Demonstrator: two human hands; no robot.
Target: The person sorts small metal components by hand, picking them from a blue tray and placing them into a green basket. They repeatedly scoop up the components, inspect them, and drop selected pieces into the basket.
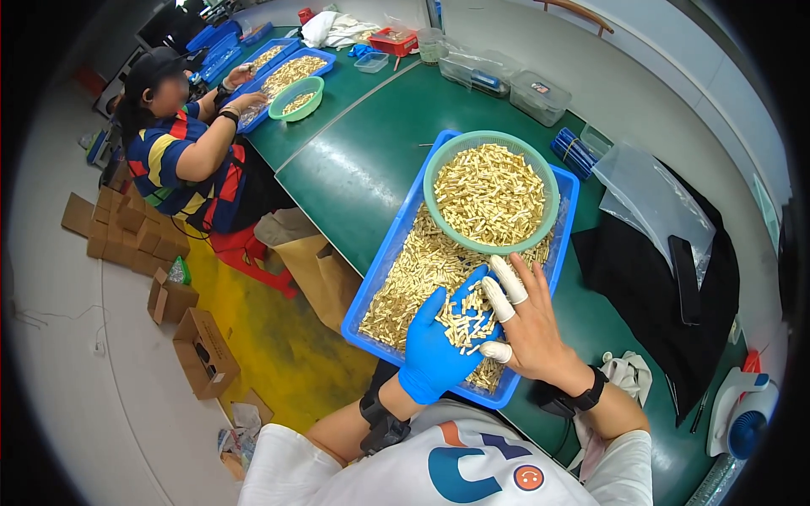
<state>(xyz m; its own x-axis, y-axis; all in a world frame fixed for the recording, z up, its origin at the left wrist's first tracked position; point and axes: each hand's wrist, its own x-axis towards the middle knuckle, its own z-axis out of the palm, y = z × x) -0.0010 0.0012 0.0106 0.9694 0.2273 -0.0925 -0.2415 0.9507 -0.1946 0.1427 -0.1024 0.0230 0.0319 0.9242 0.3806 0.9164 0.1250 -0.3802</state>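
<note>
My left hand (435,347), in a blue glove, lies palm up over the blue tray (376,268) with a small heap of short gold-coloured metal pieces (467,325) in it. Over that palm, my right hand (531,325) has its fingers stretched and apart. White finger cots cover its thumb and two fingers, and their tips are at the edge of the heap. Many more loose pieces (413,278) fill the tray around and beneath my hands. A round green basket (432,201), heaped with the same pieces, rests on the tray's far part.
On the right, a black cloth (624,278) carries a phone (684,279) and plastic bags. A small fan (747,422) stands at the lower right. Lidded plastic boxes (540,97) line the wall. At the far left a co-worker (181,143) handles pieces in blue trays beside another green basket (315,88).
</note>
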